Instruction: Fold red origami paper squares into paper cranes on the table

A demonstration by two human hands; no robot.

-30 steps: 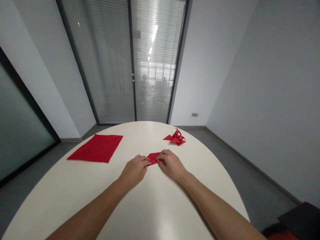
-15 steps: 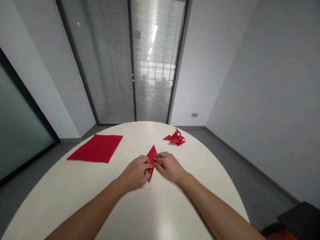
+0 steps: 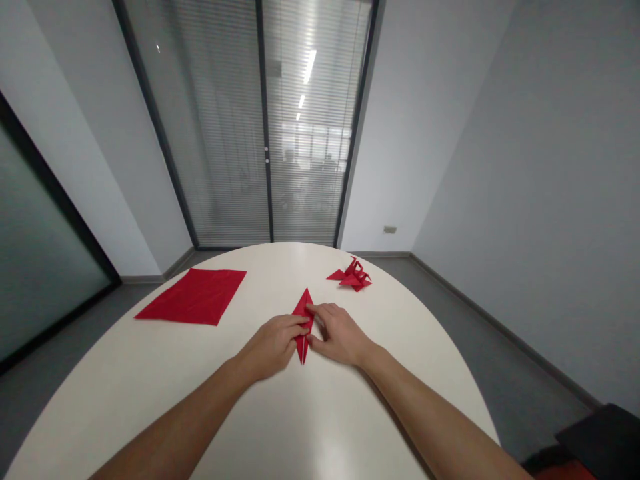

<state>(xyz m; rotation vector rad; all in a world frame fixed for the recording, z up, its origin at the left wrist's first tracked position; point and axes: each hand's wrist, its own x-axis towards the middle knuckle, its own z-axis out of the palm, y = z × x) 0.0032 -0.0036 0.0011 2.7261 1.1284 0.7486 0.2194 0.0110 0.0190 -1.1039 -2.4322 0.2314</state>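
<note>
Lowered flatter, left hand and right hand press the folded paper down.

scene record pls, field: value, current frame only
left hand: fingertips on the folded red paper, left side; press or pinch, cannot tell
right hand: fingertips on the same paper, right side and upper part
folded red paper: narrow kite shape on the table, one tip toward the person, one away
red square sheet: flat, far left, untouched
folded red figure: far right, apart from both hands
background: glass door with blinds
</note>
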